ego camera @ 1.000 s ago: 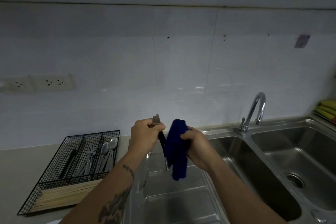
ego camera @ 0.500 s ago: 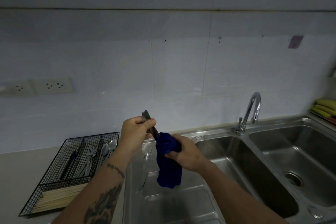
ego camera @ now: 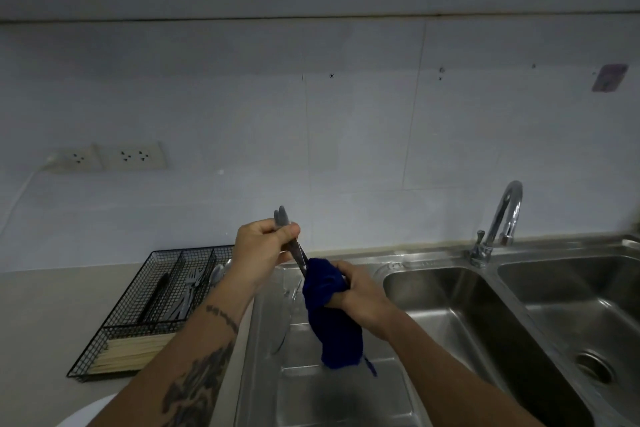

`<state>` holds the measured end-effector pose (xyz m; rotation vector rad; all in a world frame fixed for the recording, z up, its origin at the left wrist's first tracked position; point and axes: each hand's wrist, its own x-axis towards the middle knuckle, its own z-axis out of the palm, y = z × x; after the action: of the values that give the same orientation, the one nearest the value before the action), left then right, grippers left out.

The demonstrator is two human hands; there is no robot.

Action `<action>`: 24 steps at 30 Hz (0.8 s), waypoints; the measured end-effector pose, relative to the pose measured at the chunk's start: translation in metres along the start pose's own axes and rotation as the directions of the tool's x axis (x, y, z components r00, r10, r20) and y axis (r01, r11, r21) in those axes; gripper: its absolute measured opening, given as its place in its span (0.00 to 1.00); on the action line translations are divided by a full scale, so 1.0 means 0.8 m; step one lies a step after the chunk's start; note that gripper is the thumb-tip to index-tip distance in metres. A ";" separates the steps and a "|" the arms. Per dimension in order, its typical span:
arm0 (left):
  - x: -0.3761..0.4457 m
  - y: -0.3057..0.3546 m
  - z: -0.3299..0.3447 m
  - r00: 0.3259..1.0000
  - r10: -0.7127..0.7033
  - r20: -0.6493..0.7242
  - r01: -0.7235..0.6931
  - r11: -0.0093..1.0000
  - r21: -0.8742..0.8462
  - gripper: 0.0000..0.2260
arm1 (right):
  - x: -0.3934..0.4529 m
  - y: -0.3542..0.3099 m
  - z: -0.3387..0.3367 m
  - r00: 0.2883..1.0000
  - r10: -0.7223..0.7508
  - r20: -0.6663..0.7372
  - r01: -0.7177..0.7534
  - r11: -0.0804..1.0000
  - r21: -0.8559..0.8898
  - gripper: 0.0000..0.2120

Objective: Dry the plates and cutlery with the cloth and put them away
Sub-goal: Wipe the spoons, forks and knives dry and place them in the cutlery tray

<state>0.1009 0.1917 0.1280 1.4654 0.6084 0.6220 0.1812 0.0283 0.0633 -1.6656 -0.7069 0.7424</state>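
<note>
My left hand grips a bunch of metal cutlery by the handles, whose ends stick up above my fist. The lower ends run down into a dark blue cloth and are hidden there. My right hand holds the cloth wrapped round them, above the steel draining board. A black wire cutlery tray on the counter at left holds forks, spoons and a dark knife, with chopsticks across its front section. A plate stands on edge on the draining board.
A double steel sink lies to the right with a chrome tap behind it. A white plate rim shows at the bottom left. Wall sockets sit above the counter, with a cable running down at far left.
My right hand has slid the cloth down the cutlery, away from my left hand, so more bare metal shows. The camera view has shifted slightly right.
</note>
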 end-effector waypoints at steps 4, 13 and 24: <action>-0.002 -0.006 0.006 0.996 -0.029 -0.087 0.027 0.999 -0.023 0.04 | 0.002 0.004 -0.007 0.996 0.016 0.088 -0.015 1.000 -0.019 0.24; -0.009 -0.020 0.015 0.965 -0.123 -0.231 0.070 0.971 -0.227 0.07 | 0.033 0.014 -0.014 0.992 -0.030 0.119 0.026 0.999 0.029 0.21; 0.003 -0.036 -0.026 0.945 -0.135 -0.298 0.120 0.990 -0.067 0.04 | 0.075 0.004 0.042 0.960 -0.254 0.117 0.272 0.944 -0.189 0.18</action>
<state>0.0878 0.2077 0.0986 1.2832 0.9134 0.7600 0.1927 0.0939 0.0475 -1.6836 -1.0776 0.5713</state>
